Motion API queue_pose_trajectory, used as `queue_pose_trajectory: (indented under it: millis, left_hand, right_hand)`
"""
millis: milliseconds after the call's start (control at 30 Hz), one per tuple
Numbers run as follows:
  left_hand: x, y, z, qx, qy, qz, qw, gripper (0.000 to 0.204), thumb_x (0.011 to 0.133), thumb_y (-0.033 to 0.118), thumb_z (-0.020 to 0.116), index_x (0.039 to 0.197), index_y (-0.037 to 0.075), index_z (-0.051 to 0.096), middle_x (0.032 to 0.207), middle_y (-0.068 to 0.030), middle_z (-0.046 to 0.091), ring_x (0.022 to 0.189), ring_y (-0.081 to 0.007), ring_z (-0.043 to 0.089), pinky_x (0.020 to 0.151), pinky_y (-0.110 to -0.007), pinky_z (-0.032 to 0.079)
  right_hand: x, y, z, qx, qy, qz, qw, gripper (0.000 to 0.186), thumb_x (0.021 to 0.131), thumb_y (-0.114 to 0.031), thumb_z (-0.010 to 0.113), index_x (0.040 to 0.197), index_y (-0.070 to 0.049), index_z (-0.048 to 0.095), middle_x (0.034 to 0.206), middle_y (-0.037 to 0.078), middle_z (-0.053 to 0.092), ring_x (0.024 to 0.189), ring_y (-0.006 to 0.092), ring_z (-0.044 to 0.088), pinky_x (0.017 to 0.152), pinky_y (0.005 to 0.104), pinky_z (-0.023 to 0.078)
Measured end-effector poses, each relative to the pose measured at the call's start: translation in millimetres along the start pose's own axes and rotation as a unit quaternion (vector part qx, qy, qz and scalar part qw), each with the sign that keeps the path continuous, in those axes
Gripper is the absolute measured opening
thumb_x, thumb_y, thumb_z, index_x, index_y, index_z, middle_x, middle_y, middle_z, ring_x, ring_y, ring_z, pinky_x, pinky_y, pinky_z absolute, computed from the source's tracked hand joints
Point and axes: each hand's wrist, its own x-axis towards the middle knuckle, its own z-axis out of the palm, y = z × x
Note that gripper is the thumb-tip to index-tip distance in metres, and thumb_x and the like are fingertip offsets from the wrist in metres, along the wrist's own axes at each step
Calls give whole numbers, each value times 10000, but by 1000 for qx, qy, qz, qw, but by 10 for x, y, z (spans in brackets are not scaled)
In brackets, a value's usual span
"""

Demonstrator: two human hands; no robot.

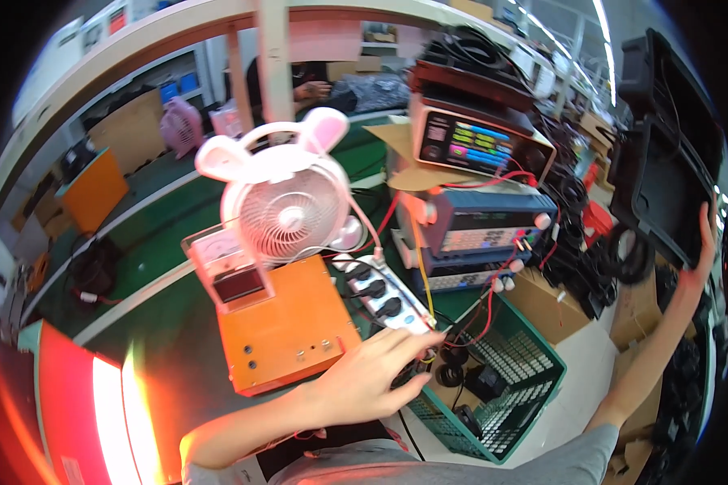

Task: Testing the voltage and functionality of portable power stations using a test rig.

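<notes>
My left hand hovers over the near end of a white power strip and the rim of a green plastic basket. Its fingers are stretched out with the thumb apart, and nothing shows in its grasp. Far out on the right, my right hand grips the lower edge of an open black plastic case, which is tilted up; its thumb is hidden. Black plugs sit in the power strip. Inside the basket lie black adapters and cables.
An orange metal box with an analog meter stands left of centre, before a white fan with ears. Stacked bench instruments with red leads rise behind the basket. Tangled black cables pile up at right. A red-lit panel glows lower left.
</notes>
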Motion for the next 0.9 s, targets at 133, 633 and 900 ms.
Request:
queue_pose_trajectory:
  millis: [133, 633, 900]
  left_hand:
    - [55, -76, -99, -75, 46, -20, 996, 653, 796, 245, 654, 1329, 20, 349, 1090, -173, 532, 1036, -285, 530, 908, -378, 414]
    - [-1098, -150, -1101, -261, 297, -230, 889, 1005, 693, 241, 758, 1421, 33, 98, 1337, -189, 373, 1229, -269, 396, 996, -377, 366]
    - [-2285, -265, -928, -494, 615, -70, 611, 233, 910, 182, 477, 1060, 41, 586, 1063, -67, 557, 999, -171, 498, 869, -324, 414]
  right_hand:
    - [-143, -115, 15, -264, -149, -286, 909, 453, 898, -100, 469, 1336, -6, 403, 1340, 113, 449, 1238, 177, 423, 1033, 311, 339]
    - [-2337, -856, 3554, 250, -295, 65, 920, 454, 910, -193, 555, 1333, -73, 443, 1187, 39, 551, 1029, 75, 504, 932, 208, 366]
    - [-3721, -824, 3963, 371, -445, 153, 801, 698, 817, -74, 653, 1395, 9, 270, 1238, 114, 522, 1055, 174, 547, 920, 286, 416]
